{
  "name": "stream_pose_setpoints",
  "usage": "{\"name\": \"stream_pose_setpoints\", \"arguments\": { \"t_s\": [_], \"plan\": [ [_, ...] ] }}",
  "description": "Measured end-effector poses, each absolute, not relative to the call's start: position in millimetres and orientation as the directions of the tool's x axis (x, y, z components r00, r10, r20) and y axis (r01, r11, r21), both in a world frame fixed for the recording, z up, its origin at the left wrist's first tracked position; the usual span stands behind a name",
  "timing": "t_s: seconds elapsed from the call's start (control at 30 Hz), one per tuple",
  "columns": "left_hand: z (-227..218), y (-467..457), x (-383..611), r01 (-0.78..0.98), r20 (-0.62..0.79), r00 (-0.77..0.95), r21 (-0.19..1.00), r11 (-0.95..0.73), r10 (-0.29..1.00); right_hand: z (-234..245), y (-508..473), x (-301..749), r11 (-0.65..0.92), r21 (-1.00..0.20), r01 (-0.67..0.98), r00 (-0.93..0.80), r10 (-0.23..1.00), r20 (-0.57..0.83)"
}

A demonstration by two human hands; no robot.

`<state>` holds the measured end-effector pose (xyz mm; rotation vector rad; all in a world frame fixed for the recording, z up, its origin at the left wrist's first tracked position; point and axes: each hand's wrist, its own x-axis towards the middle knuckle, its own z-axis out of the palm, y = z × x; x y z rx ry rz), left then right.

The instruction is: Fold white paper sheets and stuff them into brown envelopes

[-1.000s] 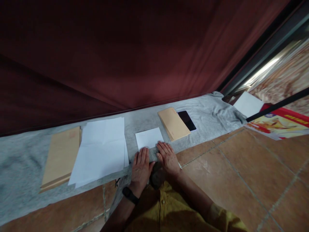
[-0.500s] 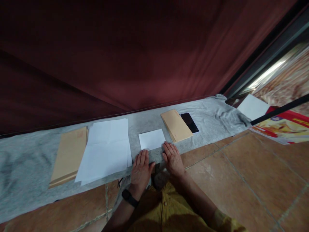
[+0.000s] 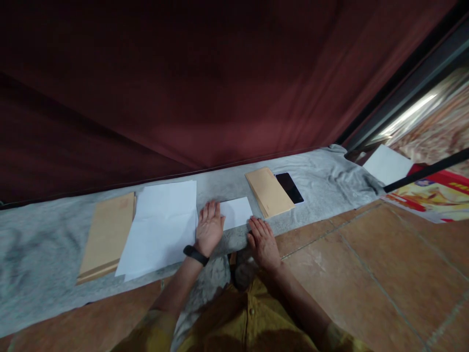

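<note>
A small white sheet of folded-size paper point(image 3: 236, 212) lies flat on the grey cloth point(image 3: 223, 187). Over its left end rests my left hand point(image 3: 209, 227), palm down with fingers stretched out, hiding that end. At the sheet's near right corner, my right hand point(image 3: 263, 240) lies flat, fingertips at the corner. To the right is a small stack of brown envelopes point(image 3: 270, 193), partly over a dark phone point(image 3: 290, 187). Left of my left hand are large white sheets of paper point(image 3: 161, 230), overlapping one another, beside a second stack of brown envelopes point(image 3: 106, 232).
A dark red curtain point(image 3: 220, 98) hangs along the cloth's far edge. Tiled floor point(image 3: 340, 264) shows on the near side. At the far right are a white board-like sheet point(image 3: 388, 165), a red and yellow printed box point(image 3: 436, 190) and a dark bar point(image 3: 427, 169).
My left hand has moved up and slightly left, from the near edge of the small white paper onto its left end. My right hand stays at the near right corner.
</note>
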<state>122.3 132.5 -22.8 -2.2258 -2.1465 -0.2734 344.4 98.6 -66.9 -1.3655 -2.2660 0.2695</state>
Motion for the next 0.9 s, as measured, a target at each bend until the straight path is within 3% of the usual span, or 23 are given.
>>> {"name": "stream_pose_setpoints", "arguments": {
  "t_s": [0.23, 0.77, 0.9],
  "plan": [
    [-27, 148, 133, 0.998, 0.048, 0.065, 0.023, -0.066, 0.997, -68, 99, 345, 0.489, -0.393, 0.779, -0.393, 0.868, 0.303],
    [-44, 144, 131, 0.986, 0.131, 0.167, -0.019, -0.166, 0.977, -54, 98, 330, 0.437, -0.378, 0.816, -0.356, 0.895, 0.268],
    [-45, 145, 129, 0.985, 0.155, 0.169, -0.005, -0.170, 0.973, -47, 98, 307, 0.505, -0.396, 0.767, -0.439, 0.863, 0.249]
  ]
}}
